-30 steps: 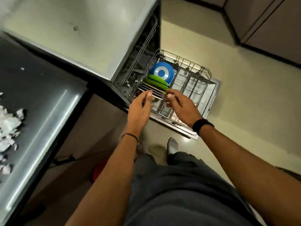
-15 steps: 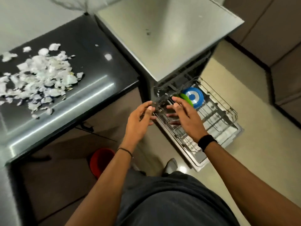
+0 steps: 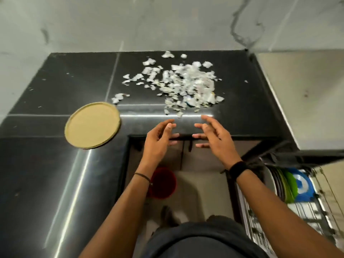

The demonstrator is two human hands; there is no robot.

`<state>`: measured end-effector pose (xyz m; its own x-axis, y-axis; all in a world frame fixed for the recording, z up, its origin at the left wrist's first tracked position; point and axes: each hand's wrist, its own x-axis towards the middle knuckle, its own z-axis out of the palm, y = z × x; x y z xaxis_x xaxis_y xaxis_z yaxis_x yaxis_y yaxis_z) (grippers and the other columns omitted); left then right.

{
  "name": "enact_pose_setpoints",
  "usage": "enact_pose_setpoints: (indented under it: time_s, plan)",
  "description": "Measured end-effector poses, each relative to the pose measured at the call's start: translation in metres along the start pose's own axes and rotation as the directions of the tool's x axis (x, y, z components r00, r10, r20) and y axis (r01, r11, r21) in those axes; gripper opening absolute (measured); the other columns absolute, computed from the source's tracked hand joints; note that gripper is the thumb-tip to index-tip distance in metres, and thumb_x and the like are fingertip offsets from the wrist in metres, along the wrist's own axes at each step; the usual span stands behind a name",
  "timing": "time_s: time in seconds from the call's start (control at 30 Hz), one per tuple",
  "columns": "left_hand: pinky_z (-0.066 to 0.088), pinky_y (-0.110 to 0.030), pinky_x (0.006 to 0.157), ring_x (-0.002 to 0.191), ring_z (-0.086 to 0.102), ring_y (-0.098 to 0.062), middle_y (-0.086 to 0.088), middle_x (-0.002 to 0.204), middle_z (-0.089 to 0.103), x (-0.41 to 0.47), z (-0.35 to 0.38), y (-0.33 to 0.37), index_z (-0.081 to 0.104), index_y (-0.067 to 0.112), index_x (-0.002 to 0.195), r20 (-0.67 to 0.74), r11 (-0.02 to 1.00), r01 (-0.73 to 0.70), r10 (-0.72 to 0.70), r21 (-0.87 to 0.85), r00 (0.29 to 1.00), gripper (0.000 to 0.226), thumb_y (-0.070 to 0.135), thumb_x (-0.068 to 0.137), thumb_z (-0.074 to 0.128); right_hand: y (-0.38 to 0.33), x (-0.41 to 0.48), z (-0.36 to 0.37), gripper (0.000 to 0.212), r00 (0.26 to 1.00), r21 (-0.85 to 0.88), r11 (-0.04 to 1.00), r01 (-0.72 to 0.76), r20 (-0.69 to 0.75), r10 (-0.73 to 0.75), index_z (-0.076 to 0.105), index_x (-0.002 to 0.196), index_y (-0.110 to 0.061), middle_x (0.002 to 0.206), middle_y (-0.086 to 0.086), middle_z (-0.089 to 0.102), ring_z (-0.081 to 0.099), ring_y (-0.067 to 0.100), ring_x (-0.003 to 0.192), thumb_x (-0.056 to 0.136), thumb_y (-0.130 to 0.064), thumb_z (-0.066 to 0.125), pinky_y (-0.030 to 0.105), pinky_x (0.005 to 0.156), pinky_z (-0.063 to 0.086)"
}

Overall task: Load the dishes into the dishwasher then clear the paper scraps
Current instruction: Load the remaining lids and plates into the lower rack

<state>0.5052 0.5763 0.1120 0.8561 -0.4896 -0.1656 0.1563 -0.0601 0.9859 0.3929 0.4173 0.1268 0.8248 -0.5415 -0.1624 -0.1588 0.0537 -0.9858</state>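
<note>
A heap of white paper scraps (image 3: 184, 84) lies on the black countertop (image 3: 74, 86). My left hand (image 3: 158, 140) and my right hand (image 3: 214, 138) hover side by side just in front of the heap, near the counter's front edge, palms facing each other, fingers spread and holding nothing. A tan round plate (image 3: 92, 125) lies flat on the counter to the left. At the lower right the pulled-out dishwasher rack (image 3: 307, 211) holds a blue plate (image 3: 302, 185), green plates (image 3: 287, 185) and dark plates standing on edge.
A red bucket (image 3: 162, 183) stands on the floor below the counter, between my arms. The steel dishwasher top (image 3: 305, 97) adjoins the counter on the right. A marbled wall rises behind the counter.
Both hands have left the dishwasher rack and risen to the counter edge in front of the scraps. The view has swung left from the rack to the countertop.
</note>
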Motion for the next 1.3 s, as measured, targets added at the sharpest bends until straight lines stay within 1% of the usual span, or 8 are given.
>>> enact_pose_setpoints:
  time_s: [0.3, 0.53, 0.7, 0.8, 0.93, 1.03, 1.17, 1.3]
  plan:
    - [0.063, -0.035, 0.075, 0.102, 0.075, -0.021, -0.005, 0.123, 0.071, -0.018, -0.133, -0.001, 0.045, 0.024, 0.151, -0.327, 0.991, -0.025, -0.018, -0.129, 0.945, 0.047, 0.028, 0.105, 0.055, -0.021, 0.047, 0.15, 0.039, 0.908, -0.132, 0.986, 0.099, 0.418, -0.035, 0.049, 0.146, -0.018, 0.127, 0.005, 0.067, 0.073, 0.02, 0.101, 0.107, -0.021, 0.049, 0.031, 0.075, 0.061]
    - [0.063, -0.038, 0.077, 0.099, 0.075, -0.018, -0.003, 0.119, 0.073, -0.032, -0.186, -0.01, 0.048, 0.022, 0.149, -0.544, 0.995, -0.022, -0.034, -0.096, 0.838, 0.044, 0.027, 0.105, 0.054, -0.015, 0.067, 0.234, 0.039, 0.779, -0.134, 0.983, 0.125, 0.627, -0.013, 0.05, 0.144, -0.021, 0.126, 0.006, 0.067, 0.073, 0.021, 0.102, 0.105, -0.019, 0.052, 0.033, 0.077, 0.061]
    - [0.063, -0.035, 0.079, 0.101, 0.074, -0.018, -0.003, 0.119, 0.072, -0.035, -0.202, -0.013, 0.05, 0.019, 0.148, -0.652, 0.995, -0.006, -0.059, -0.097, 0.756, 0.043, 0.027, 0.106, 0.053, -0.005, 0.092, 0.268, 0.043, 0.686, -0.226, 0.935, 0.272, 0.727, -0.024, 0.055, 0.141, -0.026, 0.12, -0.001, 0.068, 0.071, 0.015, 0.1, 0.099, -0.021, 0.064, 0.033, 0.082, 0.061]
    - [0.063, -0.034, 0.079, 0.1, 0.074, -0.019, -0.004, 0.119, 0.072, -0.032, -0.202, -0.014, 0.05, 0.018, 0.148, -0.692, 0.994, 0.018, -0.086, -0.105, 0.717, 0.042, 0.025, 0.107, 0.052, 0.003, 0.109, 0.283, 0.045, 0.648, -0.372, 0.794, 0.48, 0.761, -0.034, 0.058, 0.137, -0.028, 0.115, -0.006, 0.068, 0.067, 0.01, 0.098, 0.094, -0.02, 0.07, 0.033, 0.091, 0.056]
    - [0.063, -0.038, 0.082, 0.1, 0.075, -0.018, -0.002, 0.12, 0.073, -0.028, -0.199, -0.017, 0.051, 0.018, 0.148, -0.714, 0.995, 0.054, -0.095, -0.08, 0.694, 0.043, 0.026, 0.106, 0.054, 0.018, 0.126, 0.297, 0.047, 0.514, -0.464, 0.374, 0.803, 0.857, -0.041, 0.055, 0.139, -0.026, 0.124, -0.002, 0.065, 0.057, 0.021, 0.118, 0.093, -0.024, 0.068, 0.041, 0.095, 0.05]
    - [0.063, -0.039, 0.083, 0.1, 0.075, -0.017, -0.002, 0.12, 0.073, -0.026, -0.196, -0.018, 0.053, 0.022, 0.146, -0.728, 0.996, 0.067, -0.091, -0.061, 0.679, 0.042, 0.027, 0.105, 0.056, 0.028, 0.136, 0.302, 0.041, 0.406, -0.404, 0.105, 0.909, 0.914, 0.007, 0.054, 0.137, -0.025, 0.123, 0.001, 0.063, 0.055, 0.028, 0.117, 0.097, -0.022, 0.061, 0.043, 0.087, 0.052]
    - [0.063, -0.037, 0.082, 0.099, 0.075, -0.016, -0.005, 0.122, 0.071, -0.026, -0.195, -0.019, 0.054, 0.025, 0.145, -0.739, 0.996, 0.085, -0.087, -0.041, 0.668, 0.042, 0.027, 0.103, 0.059, 0.034, 0.141, 0.303, 0.022, 0.249, -0.251, -0.047, 0.967, 0.968, -0.039, 0.062, 0.119, -0.018, 0.102, 0.004, 0.066, 0.063, 0.03, 0.095, 0.099, -0.017, 0.055, 0.043, 0.067, 0.054]
    - [0.06, -0.026, 0.084, 0.105, 0.07, -0.005, 0.002, 0.121, 0.071, -0.03, -0.197, -0.021, 0.055, 0.024, 0.145, -0.736, 0.988, 0.133, -0.031, 0.081, 0.677, 0.043, 0.022, 0.102, 0.061, 0.028, 0.143, 0.298, 0.02, 0.153, -0.165, -0.094, 0.982, 0.98, -0.124, 0.065, 0.1, -0.012, 0.083, 0.006, 0.063, 0.062, 0.029, 0.074, 0.081, -0.013, 0.071, 0.038, 0.047, 0.05]
